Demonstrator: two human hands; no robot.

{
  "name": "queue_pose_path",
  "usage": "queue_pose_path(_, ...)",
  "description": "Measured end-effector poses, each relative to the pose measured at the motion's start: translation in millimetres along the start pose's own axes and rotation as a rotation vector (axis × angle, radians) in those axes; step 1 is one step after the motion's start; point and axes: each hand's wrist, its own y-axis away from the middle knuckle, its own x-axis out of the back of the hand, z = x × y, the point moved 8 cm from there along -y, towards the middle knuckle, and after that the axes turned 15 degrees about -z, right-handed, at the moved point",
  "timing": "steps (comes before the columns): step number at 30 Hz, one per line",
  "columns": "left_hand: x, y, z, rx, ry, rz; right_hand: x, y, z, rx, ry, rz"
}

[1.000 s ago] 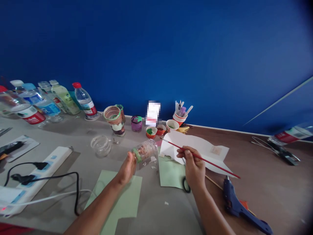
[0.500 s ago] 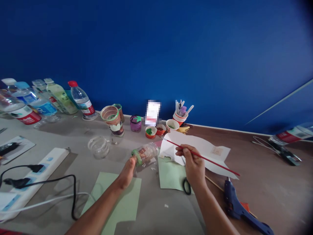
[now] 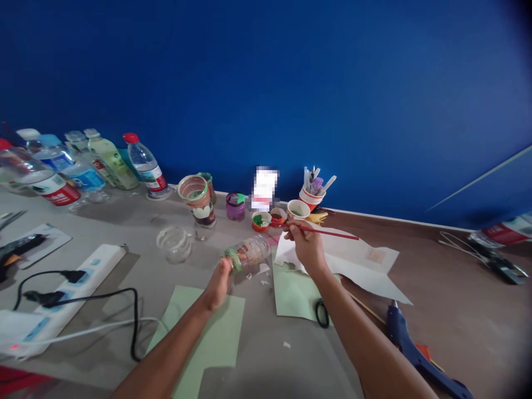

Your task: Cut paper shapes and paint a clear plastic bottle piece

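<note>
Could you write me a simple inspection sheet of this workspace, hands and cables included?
Surface: tabletop, grey at left, brownish at right.
Work things: clear bottle piece, tilted; red paintbrush, its tip at the green paint cup, contact unclear.
Clutter: paper scrap, green sheet, glue gun, red-capped bottle.
Hands: left hand holds the bottle piece; right hand holds the brush.
Cables: black cable and white cable by the power strip.
Surroundings: blue wall behind.
</note>
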Motion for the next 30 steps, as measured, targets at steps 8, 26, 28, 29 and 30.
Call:
queue_pose_path(8, -0.4, 0.9, 2.5, -0.022, -0.056, 0.006, -8.8, -18.6, 1.6, 0.017, 0.087, -0.006)
queue_pose_path(26, -8.1, -1.3, 2.7, -0.019, 0.036, -0.046, 31.8, -36.8, -17.9, -0.076, 0.42, 0.092)
queue_pose_path(28, -8.6, -2.2, 5.4, -0.023, 0.05, -0.037, 31.2, -38.9, -22.6, -0.055, 0.448, 0.099)
queue_pose_path(29, -9.5, -2.7, 6.6, -0.025, 0.06, -0.039, 32.6, -38.8, -24.8, -0.037, 0.444, 0.11)
queue_pose_path(30, -10.4, -3.1, 7.4, -0.027, 0.071, -0.043, 34.9, -38.3, -26.0, -0.023, 0.427, 0.123)
